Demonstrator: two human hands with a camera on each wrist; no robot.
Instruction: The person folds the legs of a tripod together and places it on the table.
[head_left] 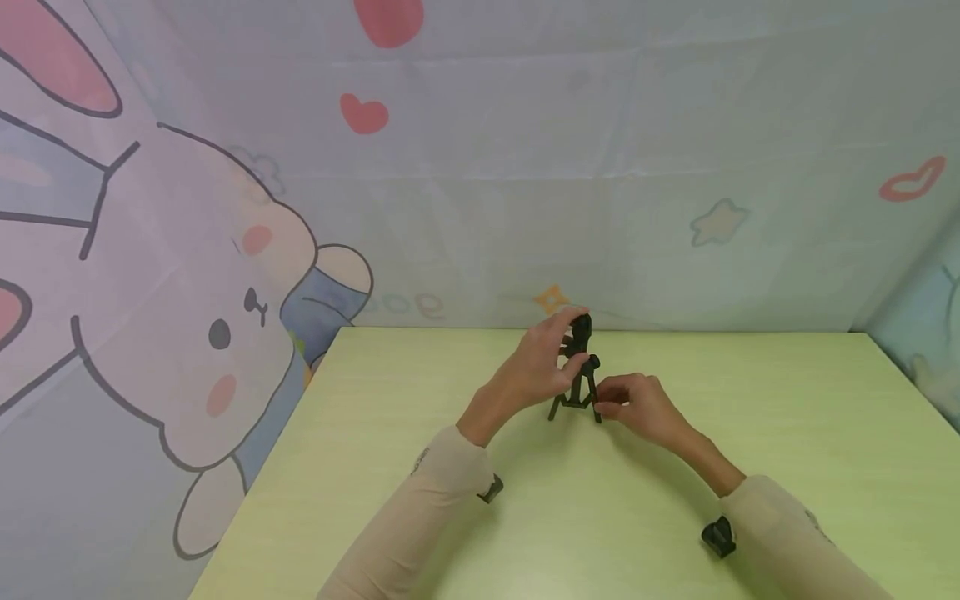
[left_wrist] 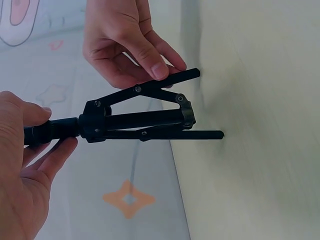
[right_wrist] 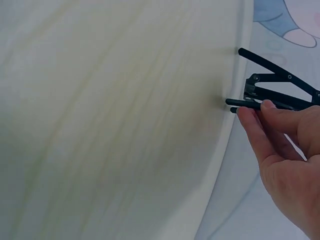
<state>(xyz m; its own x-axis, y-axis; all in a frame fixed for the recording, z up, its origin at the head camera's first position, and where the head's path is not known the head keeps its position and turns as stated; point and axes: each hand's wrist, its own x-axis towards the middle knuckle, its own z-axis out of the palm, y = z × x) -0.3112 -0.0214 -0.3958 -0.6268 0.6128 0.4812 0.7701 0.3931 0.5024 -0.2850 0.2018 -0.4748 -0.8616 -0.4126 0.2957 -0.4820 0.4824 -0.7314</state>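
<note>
A small black tripod (head_left: 577,390) stands upright near the back of the table, its legs partly spread and joined by braces to a centre column (left_wrist: 145,119). My left hand (head_left: 538,362) grips its upper part, with the thumb on one side and fingers on the other; much of the tripod's head is behind that hand. With thumb and fingers, my right hand (head_left: 643,407) pinches one leg close to its lower end. In the right wrist view the thumb and fingertips of the right hand (right_wrist: 292,155) lie on either side of that leg.
The pale yellow-green table (head_left: 600,517) extends to a light cloth backdrop (head_left: 525,167) printed with hearts, stars and a cartoon rabbit (head_left: 187,333). Black wrist devices sit under both sleeves, one at the left cuff (head_left: 491,489), another at the right (head_left: 719,537).
</note>
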